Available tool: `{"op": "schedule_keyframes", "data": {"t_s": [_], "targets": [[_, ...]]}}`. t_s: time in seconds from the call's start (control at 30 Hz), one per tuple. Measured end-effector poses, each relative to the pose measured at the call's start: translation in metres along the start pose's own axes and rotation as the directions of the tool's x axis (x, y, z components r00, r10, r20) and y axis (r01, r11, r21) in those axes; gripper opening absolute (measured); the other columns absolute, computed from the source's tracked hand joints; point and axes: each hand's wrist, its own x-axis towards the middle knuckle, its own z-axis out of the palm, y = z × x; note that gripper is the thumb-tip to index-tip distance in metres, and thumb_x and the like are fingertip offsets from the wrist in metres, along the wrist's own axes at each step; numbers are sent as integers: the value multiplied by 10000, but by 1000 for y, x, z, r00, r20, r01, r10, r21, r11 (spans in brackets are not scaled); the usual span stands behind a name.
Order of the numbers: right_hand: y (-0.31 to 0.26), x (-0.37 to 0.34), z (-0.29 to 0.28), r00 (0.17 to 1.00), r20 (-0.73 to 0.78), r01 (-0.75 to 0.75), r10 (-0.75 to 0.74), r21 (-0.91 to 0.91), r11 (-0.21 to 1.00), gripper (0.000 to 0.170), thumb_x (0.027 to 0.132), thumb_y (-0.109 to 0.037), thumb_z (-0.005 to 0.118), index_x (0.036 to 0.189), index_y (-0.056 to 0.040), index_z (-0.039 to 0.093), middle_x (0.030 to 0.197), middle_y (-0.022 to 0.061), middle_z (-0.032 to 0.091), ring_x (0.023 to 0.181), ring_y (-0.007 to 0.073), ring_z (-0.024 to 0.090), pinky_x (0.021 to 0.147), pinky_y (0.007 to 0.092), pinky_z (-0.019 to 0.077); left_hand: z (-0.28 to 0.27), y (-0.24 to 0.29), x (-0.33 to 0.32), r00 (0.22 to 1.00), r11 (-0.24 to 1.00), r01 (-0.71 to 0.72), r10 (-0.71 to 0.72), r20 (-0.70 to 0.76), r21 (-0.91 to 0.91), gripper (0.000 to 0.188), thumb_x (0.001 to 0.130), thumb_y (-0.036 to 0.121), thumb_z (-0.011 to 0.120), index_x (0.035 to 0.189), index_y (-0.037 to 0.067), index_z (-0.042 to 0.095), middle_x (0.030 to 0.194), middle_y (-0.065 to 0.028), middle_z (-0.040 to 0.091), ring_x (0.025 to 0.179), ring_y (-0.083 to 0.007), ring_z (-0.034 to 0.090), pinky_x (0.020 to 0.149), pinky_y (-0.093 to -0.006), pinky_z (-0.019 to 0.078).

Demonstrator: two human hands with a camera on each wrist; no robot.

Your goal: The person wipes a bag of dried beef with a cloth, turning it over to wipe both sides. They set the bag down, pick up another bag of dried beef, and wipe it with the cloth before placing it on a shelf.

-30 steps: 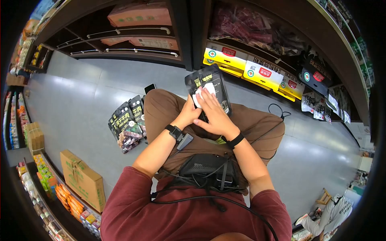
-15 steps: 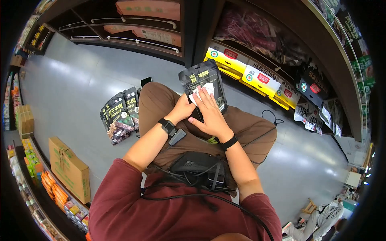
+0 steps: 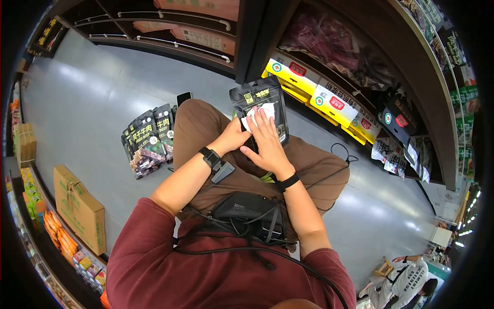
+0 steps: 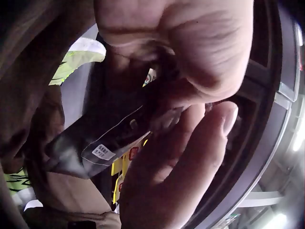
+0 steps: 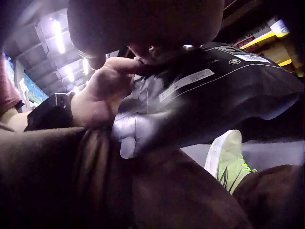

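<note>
Far left: cardboard carton [image 3: 80,208], on the grey floor [image 3: 113,98], well apart from the work. Next: several black dried-beef pouches [image 3: 146,135], overlapping on the floor near the brown trousers [image 3: 198,121]. Phone [image 3: 183,98] lies just beside the knee. Risk, judged: a shift of that knee could nudge the phone or slide the overlapping pouches apart.

Centre: left grip [image 3: 231,138] is clamped on the lower left edge of the held pouch [image 3: 260,94], which lies tilted over the lap, printed panel up. Support seems one-sided; if the left fingers slacken under pressure, the pouch may swivel or slip off the legs.

Right of it: right grip [image 3: 268,143] has its fingers straight, pressed flat on a white wipe [image 3: 268,108] (tissue or cloth, cannot tell) against the pouch front; not clamped on anything. Hard pressure could crease the film or bunch the wipe; a damp wipe might smear the print. Dampness not visible.

Far right: yellow-and-white boxes [image 3: 329,103] on the low shelf, near the pouch's top corner. A long upward stroke might knock that corner against them
</note>
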Motion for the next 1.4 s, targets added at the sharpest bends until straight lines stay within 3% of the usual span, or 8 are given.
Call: {"op": "schedule_keyframes", "data": {"t_s": [0.17, 0.23, 0.37, 0.67, 0.9, 1.03, 1.23, 1.4], "targets": [[-3, 2, -9, 997, 68, 31, -28, -42, 999, 768, 864, -406, 679, 1495, -90, 377, 1604, 168, 235, 1484, 375, 194, 1202, 514, 120, -2, 8, -9, 999, 969, 25, -17, 36, -246, 512, 870, 24, 520, 1379, 14, 466, 1346, -93, 560, 1262, -199, 504, 1051, -365, 411], [-6, 2, -12, 997, 75, 33, -27, -74, 997, 767, 860, -409, 683, 1494, -101, 382, 1603, 162, 241, 1482, 374, 199, 1202, 514, 121, -11, 6, -7, 940, 780, 339, -297, 165, -525, 495, 911, 153, 478, 1392, 40, 458, 1362, -98, 546, 1254, -227, 519, 1029, -396, 427], [-6, 1, -9, 998, 64, 32, -25, -110, 993, 774, 852, -401, 695, 1490, -96, 383, 1597, 169, 249, 1477, 385, 205, 1200, 514, 139, -6, -1, -2, 920, 702, 362, -373, 117, -614, 475, 1049, 413, 382, 1388, 90, 460, 1350, -95, 556, 1202, -211, 566, 941, -389, 488], [46, -4, -9, 938, -262, -193, 226, 145, 970, 849, 910, -356, 650, 1495, 84, 220, 1540, 360, 194, 1454, 493, 172, 1181, 520, 169, 0, 1, 0, 953, 733, 284, -286, 99, -618, 534, 1062, 473, 321, 1413, 82, 420, 1357, -95, 561, 1175, -224, 596, 927, -428, 524], [0, 0, -5, 996, 62, 69, -62, -128, 989, 794, 868, -375, 684, 1489, -21, 339, 1576, 265, 221, 1473, 422, 191, 1194, 516, 163, 1, 7, 0, 928, 728, 311, -373, 28, -612, 537, 1065, 471, 307, 1391, 71, 454, 1358, -106, 563, 1203, -232, 579, 966, -443, 496], [-7, 3, -1, 995, 77, 71, -64, -102, 992, 777, 863, -383, 683, 1474, -21, 367, 1574, 240, 252, 1476, 389, 210, 1194, 511, 175, -4, -2, 1, 932, 718, 307, -359, 46, -625, 536, 1066, 475, 289, 1389, 85, 463, 1380, -92, 551, 1242, -227, 549, 959, -443, 491], [42, -3, -12, 934, -298, -184, 195, 66, 981, 845, 867, -318, 690, 1503, 40, 263, 1544, 326, 237, 1444, 479, 220, 1178, 511, 199, 1, 6, 2, 953, 691, 238, -303, 25, -682, 558, 1059, 492, 308, 1429, 86, 405, 1407, -98, 523, 1271, -256, 531, 991, -486, 477], [19, -6, -10, 992, -109, -76, 70, -57, 995, 860, 852, -375, 697, 1490, 38, 293, 1546, 317, 240, 1462, 448, 201, 1188, 522, 172, -4, 0, 3, 944, 686, 248, -329, 12, -684, 553, 1059, 490, 313, 1420, 84, 416, 1396, -96, 533, 1266, -250, 535, 989, -464, 484]]}}
